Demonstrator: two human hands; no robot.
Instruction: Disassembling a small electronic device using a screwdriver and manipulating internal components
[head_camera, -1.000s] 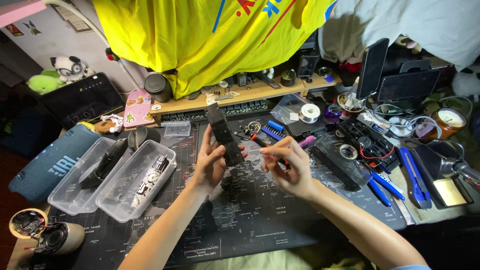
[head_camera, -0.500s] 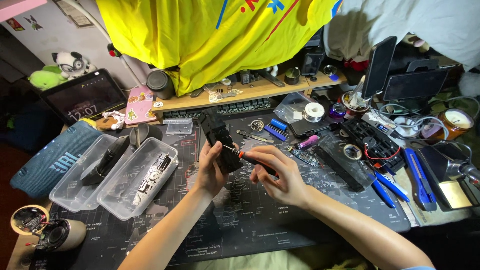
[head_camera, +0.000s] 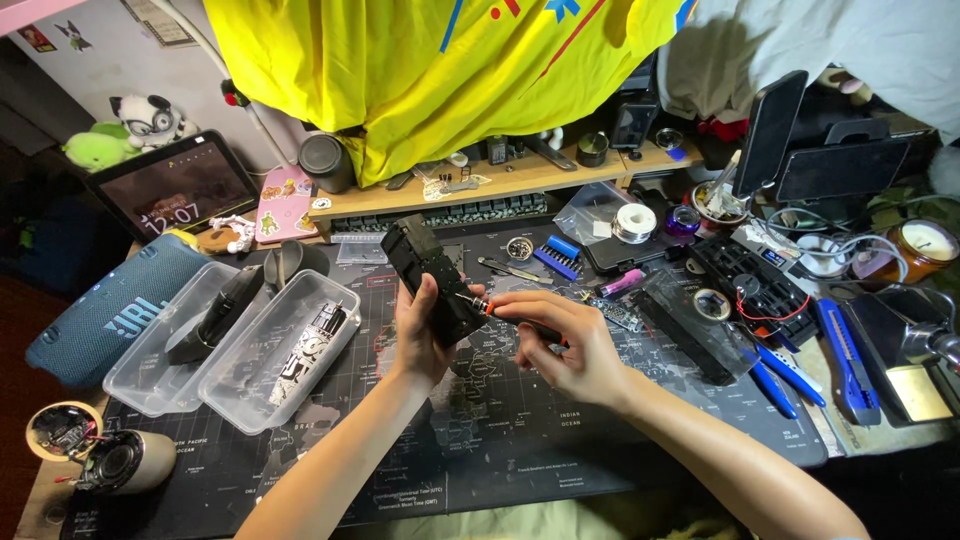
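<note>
Mid-disassembly: left hand (head_camera: 420, 335) gripping black device (head_camera: 432, 280), right hand (head_camera: 560, 345) pinching screwdriver (head_camera: 515, 318) at a screw, casing unopened above bench (head_camera: 480, 440)

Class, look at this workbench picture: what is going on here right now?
A person works at a cluttered desk. The left hand holds a black device tilted above a dark desk mat. The right hand grips a small screwdriver with its tip against the device's side. Two clear plastic trays holding parts sit to the left, and blue-handled tools lie to the right.
</note>
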